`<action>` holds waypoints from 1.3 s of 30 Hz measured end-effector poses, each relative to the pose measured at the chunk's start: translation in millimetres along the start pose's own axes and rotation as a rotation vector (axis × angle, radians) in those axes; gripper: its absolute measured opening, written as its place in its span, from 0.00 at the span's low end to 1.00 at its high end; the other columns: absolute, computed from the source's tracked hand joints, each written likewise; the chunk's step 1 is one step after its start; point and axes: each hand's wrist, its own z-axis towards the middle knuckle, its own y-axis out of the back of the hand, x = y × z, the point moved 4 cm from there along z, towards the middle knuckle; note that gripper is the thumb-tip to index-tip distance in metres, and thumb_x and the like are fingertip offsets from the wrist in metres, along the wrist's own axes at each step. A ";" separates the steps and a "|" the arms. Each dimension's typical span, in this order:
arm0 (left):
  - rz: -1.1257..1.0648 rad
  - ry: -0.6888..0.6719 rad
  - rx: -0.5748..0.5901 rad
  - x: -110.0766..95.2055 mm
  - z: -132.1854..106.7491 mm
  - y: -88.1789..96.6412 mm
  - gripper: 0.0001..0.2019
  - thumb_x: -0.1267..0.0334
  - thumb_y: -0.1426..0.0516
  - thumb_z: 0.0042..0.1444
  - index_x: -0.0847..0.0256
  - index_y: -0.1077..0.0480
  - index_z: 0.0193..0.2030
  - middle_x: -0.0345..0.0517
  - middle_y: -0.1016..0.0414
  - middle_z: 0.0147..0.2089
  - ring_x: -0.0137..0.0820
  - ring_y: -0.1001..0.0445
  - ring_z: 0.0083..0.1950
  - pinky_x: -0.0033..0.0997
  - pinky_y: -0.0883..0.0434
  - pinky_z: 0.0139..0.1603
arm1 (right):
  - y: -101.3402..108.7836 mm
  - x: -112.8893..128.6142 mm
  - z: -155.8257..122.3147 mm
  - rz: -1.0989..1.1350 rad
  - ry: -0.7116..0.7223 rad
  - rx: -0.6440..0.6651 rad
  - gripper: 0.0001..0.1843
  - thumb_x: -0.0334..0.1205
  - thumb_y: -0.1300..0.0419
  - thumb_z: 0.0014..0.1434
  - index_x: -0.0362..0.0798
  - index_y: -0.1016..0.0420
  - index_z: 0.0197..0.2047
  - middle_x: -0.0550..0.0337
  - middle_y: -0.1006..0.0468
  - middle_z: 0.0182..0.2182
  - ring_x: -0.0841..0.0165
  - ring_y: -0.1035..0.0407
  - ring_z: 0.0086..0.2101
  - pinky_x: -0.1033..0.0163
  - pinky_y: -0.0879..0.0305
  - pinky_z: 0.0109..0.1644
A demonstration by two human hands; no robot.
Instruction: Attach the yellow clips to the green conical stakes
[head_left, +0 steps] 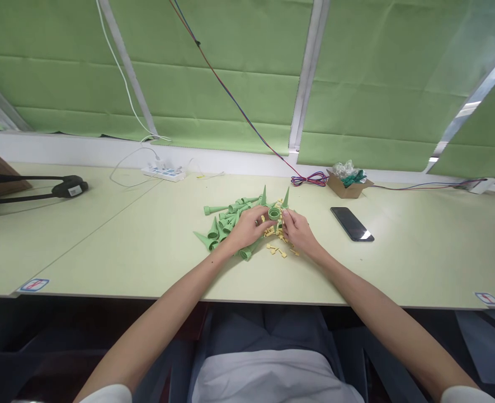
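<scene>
My left hand (251, 225) is closed round a green plastic cone (274, 214), whose round open end faces up toward me. Right beside that opening, the fingers of my right hand (298, 228) are pinched together; what they hold, if anything, is too small to make out. A heap of similar green cones (226, 224) lies to the left, partly hidden behind my left hand. Small yellow plastic pieces (277, 249) are scattered on the table below and between my hands. Another green cone (286, 198) points upward just beyond my right fingers.
A black phone (352, 224) lies to the right. Behind it stands a small cardboard box (348, 187) with clear and green plastic inside. A bundled cable (310, 179) and a white power strip (164, 172) sit along the back. At the far left is a black strap-like object (69, 187).
</scene>
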 end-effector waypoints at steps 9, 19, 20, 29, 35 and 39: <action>-0.135 0.160 -0.023 -0.5 2.2 4.5 0.16 0.49 0.47 0.64 0.61 0.31 0.35 0.44 0.27 0.32 0.29 0.31 0.29 0.29 0.33 0.30 | 5.1 11.7 -3.6 0.010 -0.026 -0.057 0.21 0.56 0.53 0.69 0.51 0.39 0.31 0.63 0.35 0.23 0.70 0.40 0.23 0.64 0.43 0.27; -0.669 0.440 0.204 3.1 0.4 -6.7 0.28 0.36 0.45 0.57 0.64 0.31 0.26 0.48 0.26 0.28 0.28 0.30 0.22 0.28 0.38 0.18 | 3.6 13.6 -4.4 0.007 0.011 0.010 0.22 0.57 0.52 0.68 0.51 0.38 0.29 0.64 0.37 0.21 0.70 0.42 0.22 0.63 0.43 0.28; -0.675 0.441 0.220 1.7 -0.1 -6.4 0.28 0.37 0.44 0.57 0.64 0.31 0.27 0.48 0.26 0.28 0.28 0.30 0.23 0.28 0.38 0.18 | 3.9 13.3 -4.5 0.002 0.012 0.009 0.22 0.57 0.52 0.68 0.51 0.39 0.29 0.64 0.37 0.21 0.70 0.42 0.22 0.63 0.43 0.28; -0.676 0.424 0.292 5.5 -2.9 -8.3 0.23 0.41 0.41 0.57 0.61 0.36 0.28 0.42 0.28 0.23 0.28 0.30 0.22 0.26 0.36 0.20 | 3.4 5.5 -2.5 -0.039 -0.004 0.012 0.23 0.58 0.55 0.69 0.52 0.45 0.28 0.65 0.40 0.20 0.69 0.43 0.23 0.63 0.45 0.28; -0.568 0.371 0.263 4.6 -2.7 -5.0 0.21 0.43 0.41 0.56 0.62 0.31 0.30 0.41 0.29 0.23 0.29 0.30 0.23 0.27 0.34 0.22 | 3.6 3.5 -1.8 -0.070 -0.003 0.012 0.22 0.56 0.56 0.70 0.52 0.46 0.28 0.65 0.41 0.20 0.68 0.43 0.23 0.63 0.46 0.28; -0.534 0.345 0.248 -0.5 -2.1 -1.6 0.20 0.44 0.40 0.56 0.62 0.27 0.36 0.41 0.29 0.23 0.29 0.31 0.24 0.27 0.34 0.22 | 4.1 4.6 -2.0 -0.091 0.001 0.012 0.22 0.55 0.56 0.70 0.52 0.47 0.28 0.65 0.40 0.20 0.69 0.43 0.23 0.63 0.46 0.29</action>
